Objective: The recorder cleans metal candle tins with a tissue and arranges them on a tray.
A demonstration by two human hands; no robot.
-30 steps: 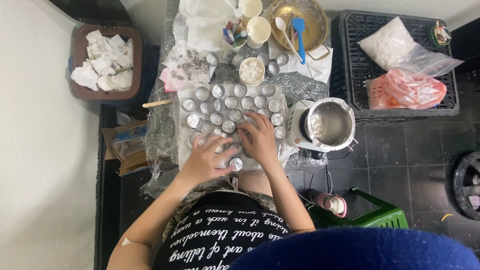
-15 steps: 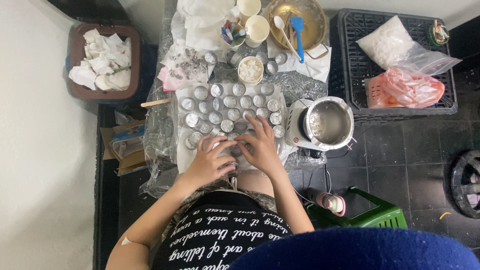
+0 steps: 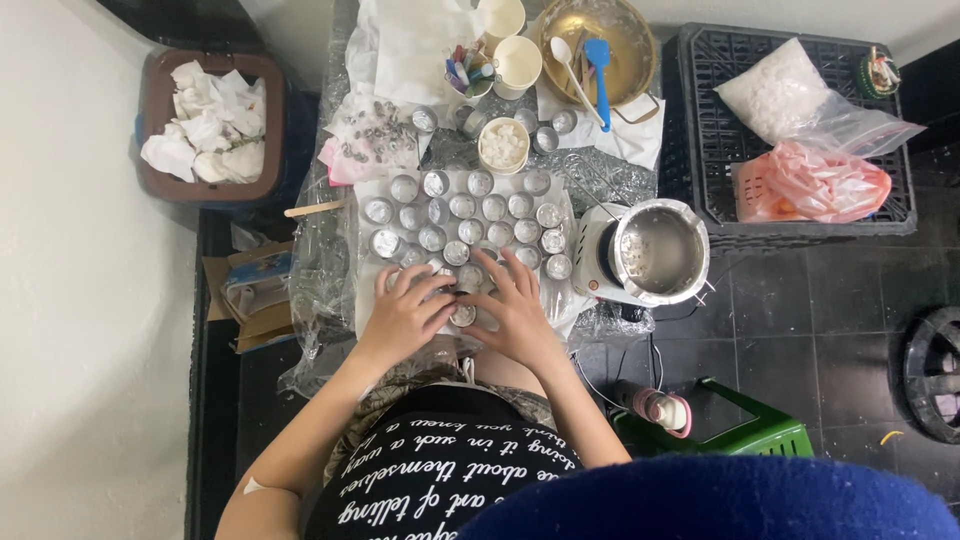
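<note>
Your left hand (image 3: 405, 315) and right hand (image 3: 515, 310) lie flat, fingers spread, on the near rows of small aluminium tealight cups (image 3: 470, 215) that fill a white sheet (image 3: 362, 300) on the foil-covered table (image 3: 610, 175). Neither hand grips anything; 1 cup (image 3: 462, 315) shows between them, touched by the fingertips of both. Some 25 cups are visible on the sheet, more hidden under your palms, so the full count cannot be told.

At the table's far edge stand 2 paper cups (image 3: 515, 60), 1 brass bowl (image 3: 620, 35) holding a white spoon (image 3: 575, 70) and a blue spatula (image 3: 598, 70), and 1 small tub of white wax pieces (image 3: 503, 143). At the table's right edge, just beside the sheet, sits 1 steel melting pot (image 3: 660, 250) on a white hotplate.

The sheet reaches nearly to the near edge, with little bare table around it. Left of the table is 1 brown bin of crumpled tissue (image 3: 205, 115); right, 1 black crate (image 3: 800, 130) with 2 plastic bags.
</note>
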